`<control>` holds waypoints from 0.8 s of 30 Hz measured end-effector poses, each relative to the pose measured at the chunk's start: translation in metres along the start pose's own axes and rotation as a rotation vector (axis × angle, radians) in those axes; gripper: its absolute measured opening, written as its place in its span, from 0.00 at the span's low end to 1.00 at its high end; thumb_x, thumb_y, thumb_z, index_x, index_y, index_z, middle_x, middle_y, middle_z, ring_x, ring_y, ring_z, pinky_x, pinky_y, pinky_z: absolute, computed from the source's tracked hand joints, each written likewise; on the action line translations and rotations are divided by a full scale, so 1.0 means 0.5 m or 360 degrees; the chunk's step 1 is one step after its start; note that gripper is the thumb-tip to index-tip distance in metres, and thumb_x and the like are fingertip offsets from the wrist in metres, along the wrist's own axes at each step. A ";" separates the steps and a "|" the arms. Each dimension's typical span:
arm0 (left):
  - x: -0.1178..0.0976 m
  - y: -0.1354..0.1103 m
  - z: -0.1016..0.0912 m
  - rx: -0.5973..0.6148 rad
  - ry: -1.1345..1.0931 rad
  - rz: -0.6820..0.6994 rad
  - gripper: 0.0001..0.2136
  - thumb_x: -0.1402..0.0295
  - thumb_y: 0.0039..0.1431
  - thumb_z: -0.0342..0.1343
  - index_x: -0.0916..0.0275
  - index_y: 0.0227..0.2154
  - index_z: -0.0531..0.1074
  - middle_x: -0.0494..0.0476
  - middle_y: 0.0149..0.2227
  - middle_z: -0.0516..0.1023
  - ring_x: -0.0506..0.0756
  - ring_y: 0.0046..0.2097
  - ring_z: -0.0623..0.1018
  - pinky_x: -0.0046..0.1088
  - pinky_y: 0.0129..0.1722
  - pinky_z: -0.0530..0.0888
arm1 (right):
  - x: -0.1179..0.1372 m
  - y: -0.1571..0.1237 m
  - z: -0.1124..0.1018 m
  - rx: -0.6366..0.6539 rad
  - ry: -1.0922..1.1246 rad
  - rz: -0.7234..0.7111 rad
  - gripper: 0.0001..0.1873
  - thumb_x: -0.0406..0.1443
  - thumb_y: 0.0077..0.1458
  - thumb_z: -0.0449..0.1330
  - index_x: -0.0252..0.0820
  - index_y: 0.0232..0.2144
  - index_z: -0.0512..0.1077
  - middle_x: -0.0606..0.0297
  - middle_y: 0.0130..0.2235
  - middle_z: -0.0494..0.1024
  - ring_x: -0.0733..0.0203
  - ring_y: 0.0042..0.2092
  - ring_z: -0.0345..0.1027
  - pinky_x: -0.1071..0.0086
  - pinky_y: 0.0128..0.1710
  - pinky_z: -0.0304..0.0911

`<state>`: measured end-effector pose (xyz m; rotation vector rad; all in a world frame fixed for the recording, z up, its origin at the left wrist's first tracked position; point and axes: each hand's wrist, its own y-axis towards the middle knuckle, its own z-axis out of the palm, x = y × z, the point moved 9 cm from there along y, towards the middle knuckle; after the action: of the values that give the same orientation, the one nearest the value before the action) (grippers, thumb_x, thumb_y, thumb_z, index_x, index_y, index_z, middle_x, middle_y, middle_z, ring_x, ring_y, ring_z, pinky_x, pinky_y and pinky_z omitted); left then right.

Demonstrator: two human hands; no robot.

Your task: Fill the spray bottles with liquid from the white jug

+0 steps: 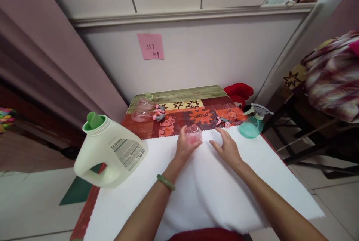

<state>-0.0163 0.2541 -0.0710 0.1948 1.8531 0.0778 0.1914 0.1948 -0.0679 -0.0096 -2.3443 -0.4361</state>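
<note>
Pink bottle [195, 136], small and see-through, is in your left hand [185, 144], by the middle of the far edge of the white cloth [117, 211]. Your fingers and thumb curl around its sides, partly closed, with its neck upward; whether its base rests on the cloth is hard to tell from this angle. Your right hand [227, 149] has hold of nothing: it hovers just beside, thumb and fingers loosely spread.

Past your right fingertips, near the cloth's far edge, lie a pink and grey spray head [223, 120] and a small pink ring [227, 124]. At the cloth's far right corner stands a green spray bottle [250, 127]. Along the left edge of the table [209, 90] you have a large pale jug [112, 155], and toward its far left corner two more pink spray bottles [141, 116] lie on their sides.
</note>
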 end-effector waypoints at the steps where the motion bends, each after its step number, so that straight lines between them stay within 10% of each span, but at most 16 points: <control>1: 0.000 -0.003 -0.001 -0.0002 0.0010 0.0005 0.45 0.60 0.37 0.74 0.59 0.60 0.61 0.70 0.60 0.70 0.68 0.64 0.69 0.49 0.60 0.66 | 0.009 -0.006 0.021 0.0061 0.0084 0.0011 0.37 0.46 0.58 0.62 0.40 0.65 0.59 0.47 0.64 0.67 0.43 0.64 0.63 0.48 0.62 0.61; 9: -0.045 -0.138 -0.120 -0.0263 0.0172 0.0190 0.37 0.60 0.55 0.65 0.60 0.64 0.56 0.71 0.65 0.64 0.66 0.65 0.67 0.52 0.64 0.62 | 0.063 0.004 0.137 0.0138 0.0239 0.0089 0.56 0.48 0.47 0.69 0.47 0.70 0.45 0.49 0.68 0.61 0.41 0.66 0.61 0.47 0.60 0.63; 17: -0.147 -0.351 -0.459 -0.1364 0.0640 0.0571 0.36 0.68 0.53 0.66 0.61 0.64 0.59 0.69 0.64 0.65 0.64 0.66 0.65 0.48 0.66 0.61 | 0.051 0.005 0.155 0.0044 0.0160 0.0147 0.50 0.53 0.51 0.66 0.46 0.68 0.51 0.49 0.66 0.65 0.40 0.63 0.64 0.47 0.59 0.64; 20: -0.100 -0.393 -0.575 -0.1780 0.0445 0.0331 0.38 0.63 0.50 0.68 0.61 0.62 0.58 0.69 0.65 0.63 0.61 0.66 0.64 0.45 0.67 0.57 | 0.048 -0.013 0.143 -0.0069 0.0185 0.0086 0.59 0.56 0.49 0.66 0.42 0.71 0.43 0.42 0.67 0.61 0.36 0.65 0.61 0.44 0.59 0.63; 24: 0.000 -0.357 -0.626 -0.1627 0.0175 0.0005 0.31 0.56 0.47 0.67 0.62 0.53 0.67 0.68 0.52 0.76 0.60 0.51 0.78 0.42 0.52 0.73 | 0.093 -0.045 0.061 -0.0521 0.0234 -0.0310 0.58 0.56 0.52 0.65 0.38 0.71 0.42 0.40 0.68 0.56 0.34 0.68 0.55 0.40 0.62 0.59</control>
<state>-0.3327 0.0930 -0.0081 -0.5249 1.7030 1.0189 0.1341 0.1777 -0.0636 0.0928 -2.1142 -0.8829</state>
